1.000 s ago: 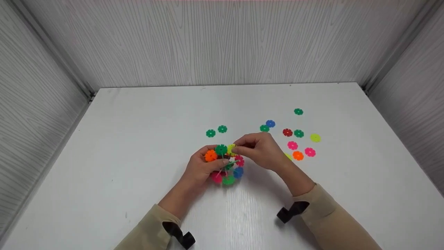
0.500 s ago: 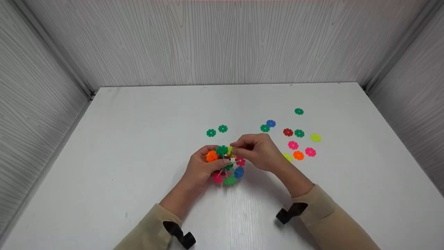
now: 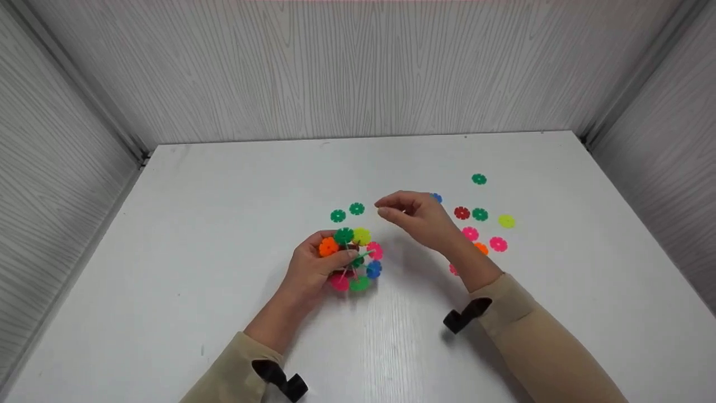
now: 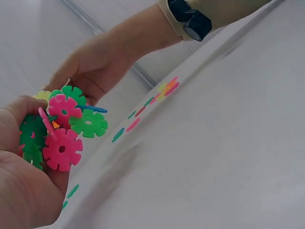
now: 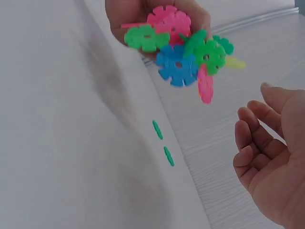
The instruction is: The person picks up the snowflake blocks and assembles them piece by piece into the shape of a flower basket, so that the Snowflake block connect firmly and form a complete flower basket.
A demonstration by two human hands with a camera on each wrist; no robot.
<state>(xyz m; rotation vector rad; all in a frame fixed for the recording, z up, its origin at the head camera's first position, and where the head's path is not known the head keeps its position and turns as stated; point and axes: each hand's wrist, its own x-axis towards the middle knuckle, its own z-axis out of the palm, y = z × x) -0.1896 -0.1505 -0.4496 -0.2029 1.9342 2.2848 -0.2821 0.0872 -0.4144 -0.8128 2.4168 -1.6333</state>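
Observation:
My left hand (image 3: 306,268) grips a cluster of interlocking snowflake discs, its thumb laid across the front. Around the cluster's outside show an orange disc (image 3: 328,247), a dark green disc (image 3: 344,236), a yellow disc (image 3: 362,236), a blue disc (image 3: 373,270) and a light green disc (image 3: 359,284). The left wrist view shows pink discs (image 4: 63,149) slotted into it; the palm side is hidden. My right hand (image 3: 422,218) hovers up and right of the cluster, apart from it. In the right wrist view its bent fingers (image 5: 259,112) hold nothing.
Two loose green discs (image 3: 357,209) lie just beyond the cluster. Scattered to the right are several more, among them a red disc (image 3: 462,212), a yellow disc (image 3: 507,221) and a pink disc (image 3: 498,244). The right forearm partly covers some. Panels enclose the white table (image 3: 224,196).
My right hand has let go of the yellow disc, which stays on the cluster, and has moved up and away. The left hand with the cluster has shifted slightly left.

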